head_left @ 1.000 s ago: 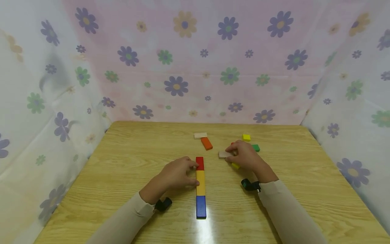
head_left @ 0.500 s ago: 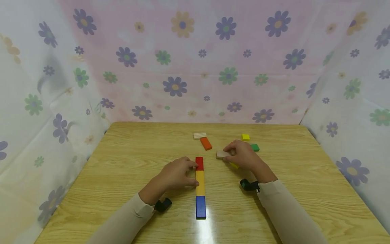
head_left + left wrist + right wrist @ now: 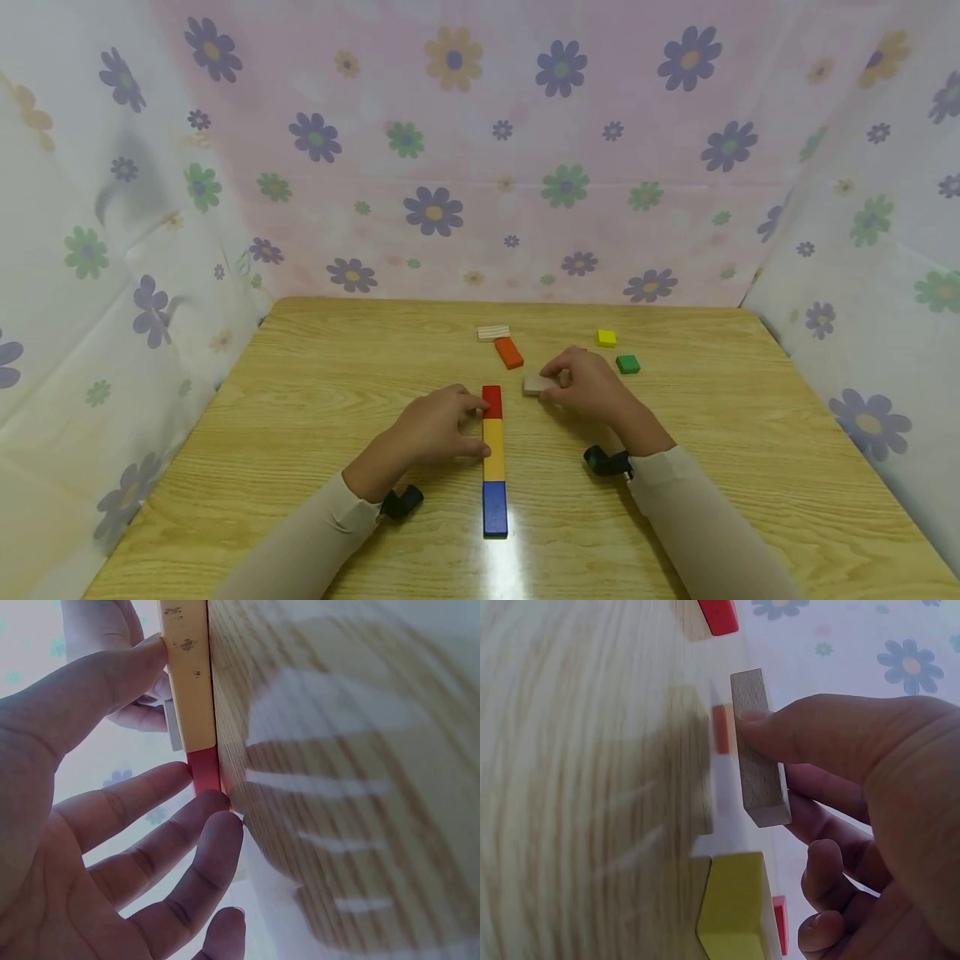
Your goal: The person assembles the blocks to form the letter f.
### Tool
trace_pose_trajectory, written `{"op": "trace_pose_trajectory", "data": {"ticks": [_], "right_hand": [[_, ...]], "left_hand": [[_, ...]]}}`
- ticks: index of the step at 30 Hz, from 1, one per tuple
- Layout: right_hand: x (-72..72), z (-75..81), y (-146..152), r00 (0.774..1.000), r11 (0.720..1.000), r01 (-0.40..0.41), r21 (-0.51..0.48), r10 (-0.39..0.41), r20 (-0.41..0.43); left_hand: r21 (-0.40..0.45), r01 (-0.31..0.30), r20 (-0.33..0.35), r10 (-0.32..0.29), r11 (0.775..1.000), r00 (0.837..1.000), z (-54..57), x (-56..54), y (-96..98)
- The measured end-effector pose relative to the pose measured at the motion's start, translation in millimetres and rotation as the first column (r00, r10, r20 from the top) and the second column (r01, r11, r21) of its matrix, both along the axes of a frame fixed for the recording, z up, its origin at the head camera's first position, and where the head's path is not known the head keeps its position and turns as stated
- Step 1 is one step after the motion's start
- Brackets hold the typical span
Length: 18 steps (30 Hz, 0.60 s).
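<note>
A red block (image 3: pixel 492 395), an orange-yellow block (image 3: pixel 495 450) and a blue block (image 3: pixel 495 507) lie end to end in a straight row on the wooden table. My left hand (image 3: pixel 435 427) rests along the row's left side, thumb against the orange-yellow block and fingertips at the red one; its fingers look relaxed in the left wrist view. Right of the row, my right hand (image 3: pixel 592 385) pinches a plain wooden block (image 3: pixel 756 769) between thumb and fingers. In the right wrist view that block appears raised off the tabletop.
Farther back lie a striped wooden block (image 3: pixel 493 333) and an orange block (image 3: pixel 509 352). Beyond my right hand are a small yellow block (image 3: pixel 606 337) and a green block (image 3: pixel 628 364). Another yellow block (image 3: pixel 735 907) shows near the right hand. Flowered cloth (image 3: pixel 480 167) encloses the table.
My right hand has shifted left with the plain wooden block, bringing it closer to the row and uncovering more of the green block. The left hand has stayed in place.
</note>
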State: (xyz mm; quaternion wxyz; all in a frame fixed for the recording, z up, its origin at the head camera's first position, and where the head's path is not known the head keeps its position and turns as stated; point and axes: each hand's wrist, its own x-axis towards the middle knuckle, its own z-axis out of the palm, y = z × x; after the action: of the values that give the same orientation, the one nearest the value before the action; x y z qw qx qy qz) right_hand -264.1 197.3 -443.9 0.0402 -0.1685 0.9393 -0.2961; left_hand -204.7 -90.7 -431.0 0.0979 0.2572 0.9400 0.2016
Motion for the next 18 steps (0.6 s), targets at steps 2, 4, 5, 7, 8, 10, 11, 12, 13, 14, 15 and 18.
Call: {"op": "trace_pose_trajectory", "data": {"ticks": [2, 4, 5, 7, 8, 10, 11, 12, 13, 14, 15, 18], "right_hand": [[1.4, 0.5, -3, 1.000, 1.000, -0.012, 0.001, 0.012, -0.013], [2.5, 0.7, -5, 1.000, 1.000, -0.016, -0.001, 0.016, -0.021], [3.0, 0.8, -6, 1.000, 1.000, -0.019, -0.002, 0.019, -0.022], [4.2, 1.2, -8, 1.000, 1.000, -0.021, -0.004, 0.021, -0.022], [4.5, 0.8, -9, 1.000, 1.000, -0.022, -0.005, 0.022, -0.021], [4.9, 0.4, -11, 1.000, 1.000, -0.018, -0.008, 0.018, -0.017], [5.0, -0.1, -12, 1.000, 1.000, -0.018, -0.006, 0.018, -0.020], [5.2, -0.8, -13, 1.000, 1.000, -0.017, -0.005, 0.017, -0.024], [5.3, -1.6, -14, 1.000, 1.000, -0.015, -0.004, 0.015, -0.027], [5.7, -2.2, -15, 0.999, 1.000, -0.014, -0.004, 0.013, -0.030], [6.4, -2.0, -16, 0.999, 1.000, -0.013, -0.004, 0.012, -0.034], [8.6, -2.6, -20, 0.999, 1.000, -0.009, 0.002, 0.010, -0.047]], "left_hand": [[0.000, 0.001, 0.001, -0.001, 1.000, 1.000, 0.2, 0.0, 0.1], [0.000, 0.000, 0.001, 0.000, 1.000, 1.000, 0.5, -0.1, 0.2], [0.000, 0.000, 0.001, -0.001, 1.000, 1.000, 0.4, -0.1, 0.4], [0.003, 0.000, 0.002, 0.000, 1.000, 1.000, 0.5, 0.0, 0.6], [0.005, 0.001, 0.002, -0.001, 1.000, 1.000, 0.2, -0.1, 0.7], [0.008, 0.001, 0.003, -0.001, 1.000, 1.000, -0.2, -0.2, 0.7], [0.008, 0.002, 0.001, -0.002, 1.000, 1.000, -0.3, -0.1, 0.7], [0.009, 0.003, 0.001, -0.003, 1.000, 1.000, -0.2, -0.1, 0.6], [0.009, 0.004, 0.000, -0.004, 1.000, 1.000, -0.5, -0.2, 0.6], [0.009, 0.003, -0.001, -0.003, 1.000, 1.000, -0.7, -0.4, 0.6], [0.009, 0.004, -0.002, -0.004, 1.000, 1.000, -0.7, -0.5, 0.7], [0.008, 0.005, -0.004, -0.005, 1.000, 1.000, -1.0, -1.0, 0.8]]}}
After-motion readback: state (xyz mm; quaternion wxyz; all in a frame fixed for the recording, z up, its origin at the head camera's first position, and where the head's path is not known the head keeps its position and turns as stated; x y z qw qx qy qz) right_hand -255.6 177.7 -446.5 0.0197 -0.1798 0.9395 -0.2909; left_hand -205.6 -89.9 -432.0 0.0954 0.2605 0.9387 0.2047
